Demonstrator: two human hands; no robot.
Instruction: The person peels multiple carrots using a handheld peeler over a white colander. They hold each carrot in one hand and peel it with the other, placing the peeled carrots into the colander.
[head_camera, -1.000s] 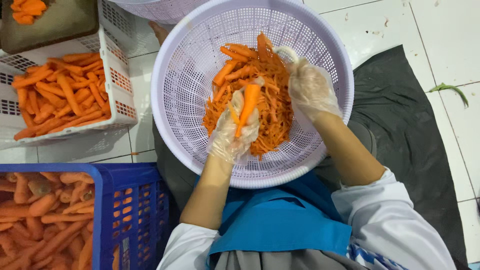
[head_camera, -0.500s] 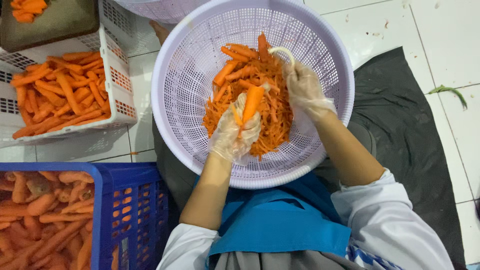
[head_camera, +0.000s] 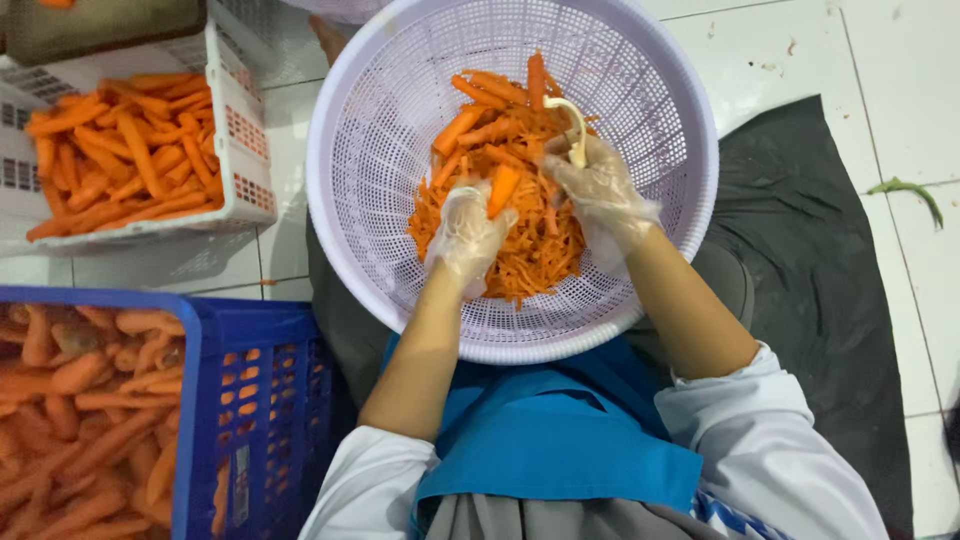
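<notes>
My left hand (head_camera: 468, 232), in a clear plastic glove, grips a carrot (head_camera: 502, 188) that points up and to the right over the round lilac basket (head_camera: 380, 110). Just to its right my gloved right hand (head_camera: 600, 195) holds a pale peeler (head_camera: 574, 128) whose head curves up above the fingers. Both hands hover over a heap of orange carrot peelings (head_camera: 520, 250) with several peeled carrots (head_camera: 490, 110) lying at the heap's far side.
A white crate (head_camera: 235, 100) of carrots stands at the upper left. A blue crate (head_camera: 265, 400) of unpeeled carrots sits at the lower left. A dark mat (head_camera: 820, 270) lies on the white tiled floor at the right, with a green scrap (head_camera: 908, 190) beyond it.
My right hand has drawn the peeler down toward the carrot and closer to my left hand. The carrot has tilted a little more to the right.
</notes>
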